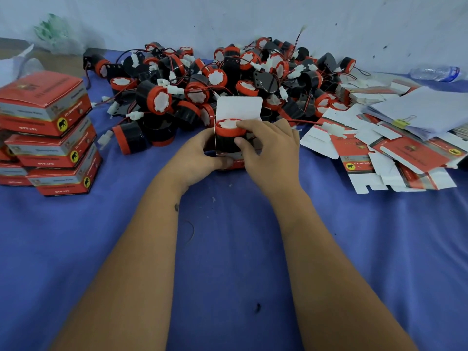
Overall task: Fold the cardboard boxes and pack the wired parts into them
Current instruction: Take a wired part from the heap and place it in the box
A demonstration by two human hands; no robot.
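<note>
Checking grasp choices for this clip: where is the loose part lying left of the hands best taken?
Take the black-and-red part across its round black body, coming from above. It lies on its side on the blue cloth, its curved flanks exposed, apart from the tangled pile.

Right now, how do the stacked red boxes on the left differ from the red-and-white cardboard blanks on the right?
The stacked red boxes are folded into shape and closed; the red-and-white cardboard blanks lie flat and unfolded. The boxes sit in a fairly tidy stack; the blanks are fanned in a loose overlapping heap, white insides and flaps showing. Both carry the same yellow elephant badge.
</note>
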